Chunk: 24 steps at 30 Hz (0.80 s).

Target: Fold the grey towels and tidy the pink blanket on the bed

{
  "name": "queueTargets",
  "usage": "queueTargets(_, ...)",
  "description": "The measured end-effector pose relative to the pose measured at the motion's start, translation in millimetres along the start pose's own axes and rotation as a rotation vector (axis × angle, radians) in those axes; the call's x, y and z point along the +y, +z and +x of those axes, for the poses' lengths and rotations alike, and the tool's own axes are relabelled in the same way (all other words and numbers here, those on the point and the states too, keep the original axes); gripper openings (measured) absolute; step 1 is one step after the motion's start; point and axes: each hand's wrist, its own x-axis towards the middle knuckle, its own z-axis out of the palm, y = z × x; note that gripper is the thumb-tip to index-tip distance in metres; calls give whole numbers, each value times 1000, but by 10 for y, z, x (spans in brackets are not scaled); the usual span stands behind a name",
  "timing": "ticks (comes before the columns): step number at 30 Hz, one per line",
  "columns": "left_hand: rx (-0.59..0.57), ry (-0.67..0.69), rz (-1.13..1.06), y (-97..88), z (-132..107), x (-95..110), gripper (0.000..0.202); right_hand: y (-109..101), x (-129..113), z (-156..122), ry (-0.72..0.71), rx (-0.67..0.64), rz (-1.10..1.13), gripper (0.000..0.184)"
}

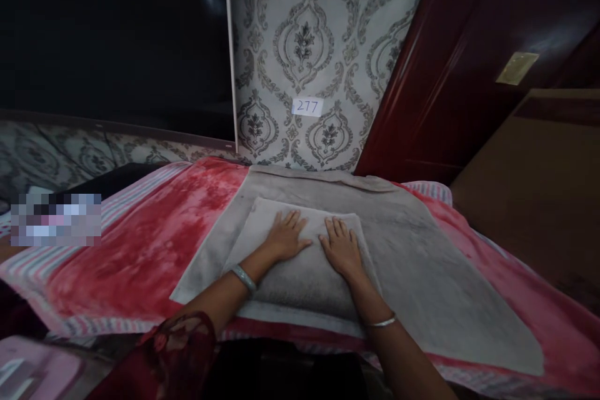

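Observation:
A grey folded cloth [300, 284] lies flat on a larger spread grey cloth [422, 281]. Palm down on the folded cloth's left half rests my left hand [287, 236], fingers spread. My right hand [342, 247] presses flat on its right half, fingers also apart. Neither hand grips anything. Along the far side, the larger cloth is rumpled into a ridge. Beneath both lies a red plush blanket [154, 244], which shows at the left, the right and the near edge.
A striped cloth [117, 200] shows under the red blanket. A large dark screen [112, 37] stands back left, against patterned wallpaper with a paper label [307, 106] marked 277. At right are a dark red door frame [422, 75] and a cardboard box [534, 187]. A pink object [42, 365] sits low left.

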Motion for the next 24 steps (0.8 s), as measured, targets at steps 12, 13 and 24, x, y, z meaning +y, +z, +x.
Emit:
queueTargets(12, 18, -336, 83, -204, -72, -690, 66, -70, -31, -18, 8, -9, 38, 60)
queueTargets(13, 14, -352, 99, -231, -76, -638, 66, -81, -35, -20, 7, -8, 41, 60)
queueTargets(24, 23, 31, 84, -290, 112, -23, 61, -400, 57, 190, 23, 79, 44, 57)
